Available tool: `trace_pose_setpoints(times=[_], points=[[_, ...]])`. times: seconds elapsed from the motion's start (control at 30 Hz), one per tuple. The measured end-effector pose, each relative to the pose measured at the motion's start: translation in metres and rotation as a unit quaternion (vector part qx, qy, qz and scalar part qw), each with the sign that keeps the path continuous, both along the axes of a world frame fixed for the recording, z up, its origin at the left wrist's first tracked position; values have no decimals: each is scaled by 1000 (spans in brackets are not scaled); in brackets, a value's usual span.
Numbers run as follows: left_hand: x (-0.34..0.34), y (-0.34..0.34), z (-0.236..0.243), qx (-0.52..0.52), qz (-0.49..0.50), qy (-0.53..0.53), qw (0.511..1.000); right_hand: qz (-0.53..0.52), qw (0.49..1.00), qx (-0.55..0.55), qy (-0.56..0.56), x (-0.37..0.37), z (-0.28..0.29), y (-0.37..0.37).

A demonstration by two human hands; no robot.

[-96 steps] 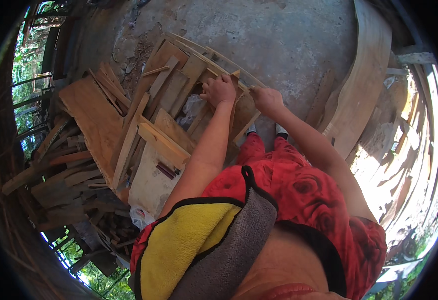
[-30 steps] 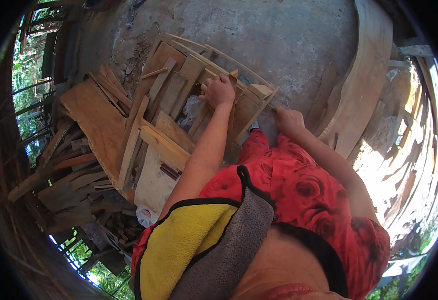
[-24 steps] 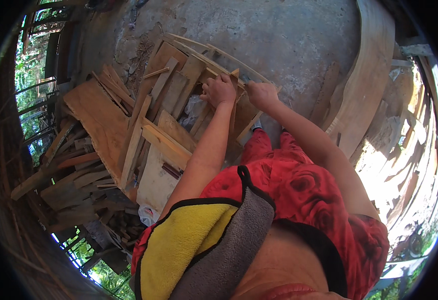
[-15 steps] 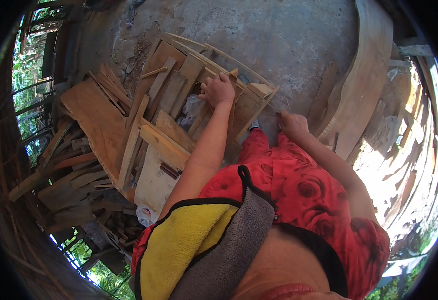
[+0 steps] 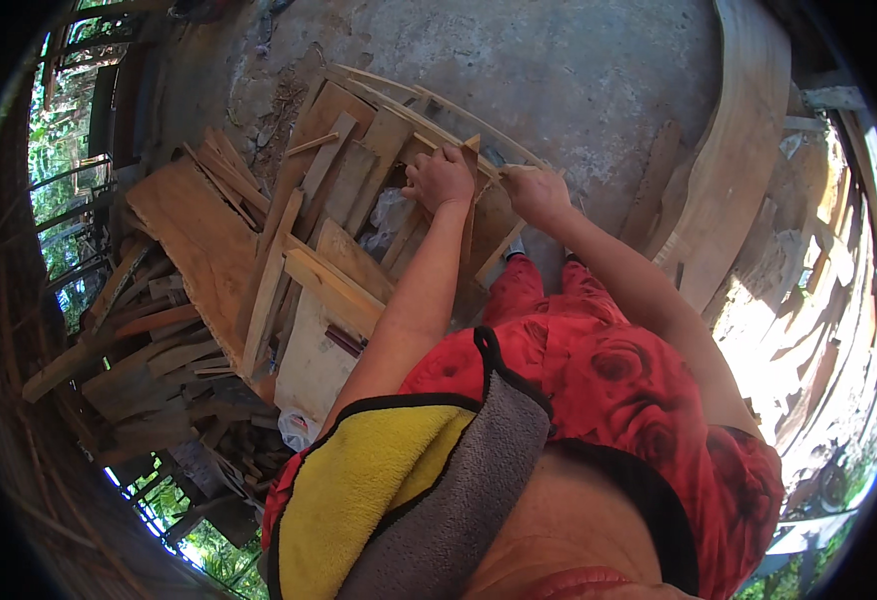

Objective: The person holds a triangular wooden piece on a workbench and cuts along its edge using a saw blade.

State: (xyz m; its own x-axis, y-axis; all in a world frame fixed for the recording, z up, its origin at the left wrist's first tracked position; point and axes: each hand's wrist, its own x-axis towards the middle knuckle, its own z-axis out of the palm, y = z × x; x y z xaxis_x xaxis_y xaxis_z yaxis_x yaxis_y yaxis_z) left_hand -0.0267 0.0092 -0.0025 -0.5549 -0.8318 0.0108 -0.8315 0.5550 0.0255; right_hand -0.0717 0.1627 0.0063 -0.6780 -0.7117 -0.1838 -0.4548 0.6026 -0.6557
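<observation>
My left hand (image 5: 441,180) is closed at the top of a thin upright wooden board (image 5: 471,160), its fingers curled and partly hidden. This board stands within a wooden frame (image 5: 519,152) made of narrow strips. My right hand (image 5: 537,195) is closed close to the frame's right corner, a short way right of the board. What its fingers hold, if anything, is too small to make out. A clear plastic bag (image 5: 387,215) lies among the boards beneath my left hand. A yellow and grey cloth (image 5: 389,490) hangs across my front.
Loose planks (image 5: 339,270) lie stacked left of my forearm, beside a wide brown slab (image 5: 194,245). A heap of scrap wood (image 5: 149,375) fills the far left. Long curved boards (image 5: 729,160) lean at the right. Concrete floor (image 5: 599,80) stretches beyond the frame.
My right hand has moved up and left, from beside my leg to the frame's right corner near my left hand. My left hand stays at the thin board.
</observation>
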Motion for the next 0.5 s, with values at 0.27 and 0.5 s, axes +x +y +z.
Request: trace_pose_setpoints(times=[0.27,0.5], points=[[2,1,2,-4,-5,-2,1000,-7,996,84,-28,39,-14,83],[-6,4,3,2,-16,-8,1000,-18,1000,8,1,-7,-27,-19]])
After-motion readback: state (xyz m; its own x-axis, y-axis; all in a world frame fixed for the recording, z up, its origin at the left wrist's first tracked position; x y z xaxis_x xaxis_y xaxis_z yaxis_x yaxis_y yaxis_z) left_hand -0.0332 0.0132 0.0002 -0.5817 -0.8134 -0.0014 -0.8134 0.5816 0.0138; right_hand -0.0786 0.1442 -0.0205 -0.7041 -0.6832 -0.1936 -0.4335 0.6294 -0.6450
